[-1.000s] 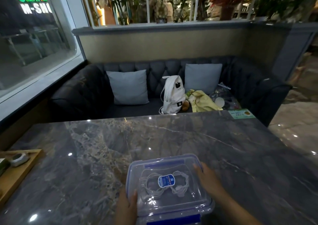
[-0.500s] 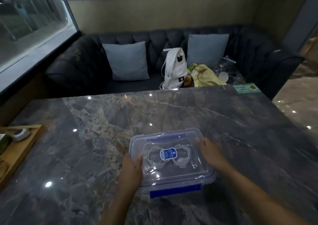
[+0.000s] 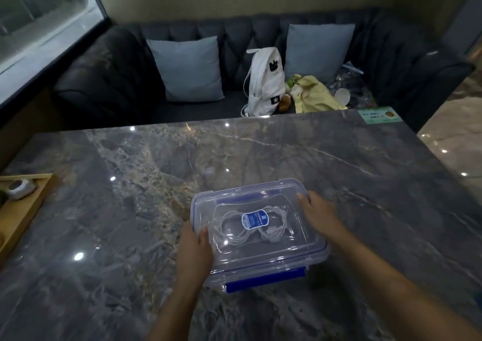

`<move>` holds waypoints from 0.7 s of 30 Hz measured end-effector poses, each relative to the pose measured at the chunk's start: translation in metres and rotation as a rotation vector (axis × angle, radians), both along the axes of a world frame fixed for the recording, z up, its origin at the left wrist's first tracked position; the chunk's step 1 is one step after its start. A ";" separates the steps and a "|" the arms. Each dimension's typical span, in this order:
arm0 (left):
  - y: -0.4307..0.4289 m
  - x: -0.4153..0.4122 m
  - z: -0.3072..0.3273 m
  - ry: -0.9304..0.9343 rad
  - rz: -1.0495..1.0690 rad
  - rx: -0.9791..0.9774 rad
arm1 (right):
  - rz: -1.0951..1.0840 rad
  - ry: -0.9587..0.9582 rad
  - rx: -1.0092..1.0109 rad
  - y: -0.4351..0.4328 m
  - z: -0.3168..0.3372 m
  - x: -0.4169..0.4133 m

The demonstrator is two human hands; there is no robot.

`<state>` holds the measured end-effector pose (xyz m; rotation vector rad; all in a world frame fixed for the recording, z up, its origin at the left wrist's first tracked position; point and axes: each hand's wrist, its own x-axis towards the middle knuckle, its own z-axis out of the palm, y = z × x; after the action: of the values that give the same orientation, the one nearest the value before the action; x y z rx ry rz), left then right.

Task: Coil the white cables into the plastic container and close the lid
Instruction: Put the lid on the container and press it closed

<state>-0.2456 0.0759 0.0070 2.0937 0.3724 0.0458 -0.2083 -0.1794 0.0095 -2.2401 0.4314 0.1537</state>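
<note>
On the marble table [image 3: 287,152], with a wooden tray [image 3: 24,212] well off to the left, your left hand [image 3: 194,252] gripped the plastic container's [image 3: 317,256] left side, thumb on the clear lid [image 3: 284,246]. The lid sat on top, its near blue latch [image 3: 264,280] jutting out. The white cables [image 3: 234,233] lay coiled inside. Your right hand [image 3: 319,214] rested on the lid's right side, fingers fairly straight, holding nothing.
</note>
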 end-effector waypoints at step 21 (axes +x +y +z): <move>0.006 0.013 0.007 -0.162 -0.325 0.572 | 0.376 -0.177 -0.422 0.002 -0.003 0.015</move>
<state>-0.2323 0.0822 0.0136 2.6675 -0.1012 0.1423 -0.1932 -0.1771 0.0064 -2.7069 -0.0671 0.0608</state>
